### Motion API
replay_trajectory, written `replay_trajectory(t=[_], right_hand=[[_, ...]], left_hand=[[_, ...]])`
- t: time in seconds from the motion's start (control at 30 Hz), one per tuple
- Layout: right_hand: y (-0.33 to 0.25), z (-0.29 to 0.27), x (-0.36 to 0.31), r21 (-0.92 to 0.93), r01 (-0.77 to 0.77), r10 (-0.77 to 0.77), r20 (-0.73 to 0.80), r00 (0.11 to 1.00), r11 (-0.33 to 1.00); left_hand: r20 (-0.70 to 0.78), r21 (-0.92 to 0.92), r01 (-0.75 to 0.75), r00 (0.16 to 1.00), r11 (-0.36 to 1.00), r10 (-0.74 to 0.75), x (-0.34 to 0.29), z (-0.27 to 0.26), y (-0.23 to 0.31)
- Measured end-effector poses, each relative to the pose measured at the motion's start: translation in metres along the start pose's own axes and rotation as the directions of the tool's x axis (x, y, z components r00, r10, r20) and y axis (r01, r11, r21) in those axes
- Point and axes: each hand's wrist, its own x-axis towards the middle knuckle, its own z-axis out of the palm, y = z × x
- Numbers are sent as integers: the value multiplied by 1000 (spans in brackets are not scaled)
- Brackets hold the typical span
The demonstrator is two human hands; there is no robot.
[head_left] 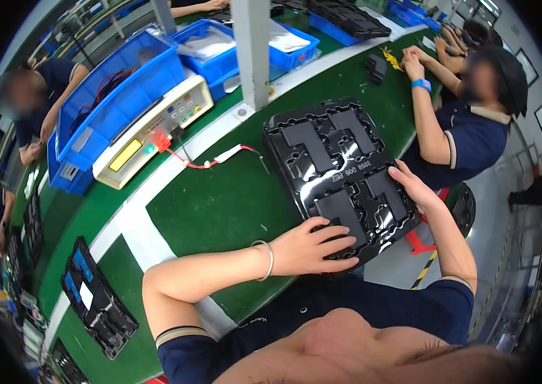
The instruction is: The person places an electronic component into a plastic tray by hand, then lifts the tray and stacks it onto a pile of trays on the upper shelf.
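A black molded plastic tray (pixel 342 180) lies tilted at the near right edge of the green bench, with dark angular flat parts (pixel 309 144) seated in its pockets. It looks thick, perhaps several trays stacked; I cannot tell. My left hand (pixel 316 248) lies over its near left corner, fingers spread across the top and one of the parts. On the right, my right hand (pixel 417 187) holds the tray's side rim, fingertips over the top and the thumb hidden.
Left of the tray, a red-and-black cable (pixel 210 163) runs from a white tester (pixel 156 131). Blue bins (pixel 117 96) stand behind, beside a grey post (pixel 250 57). Another black tray (pixel 99 297) lies at left. A co-worker (pixel 469 109) sits at right, hands near yellow pieces (pixel 391 59).
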Motion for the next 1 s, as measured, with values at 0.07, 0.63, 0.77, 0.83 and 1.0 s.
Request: replay_trajectory(t=[0.07,0.63,0.77,0.83,1.0], right_hand=[[2,5,-5,70,-16,15,15,1000,997],[70,-2,-18,610,-42,-219,346,912,791],[73,7,-26,591,63,-299,310,903,804],[73,12,-30,591,121,-334,265,905,797],[74,23,-32,666,195,-444,225,867,719]], left_hand=[[1,-30,-24,1000,999,24,-1,-1,-3],[-105,-51,-284,955,957,278,-8,-8,7],[-112,-14,-308,946,951,305,-8,-24,13],[-134,-11,-313,942,950,309,-8,-32,18],[-132,37,-419,898,907,420,-3,-54,31]])
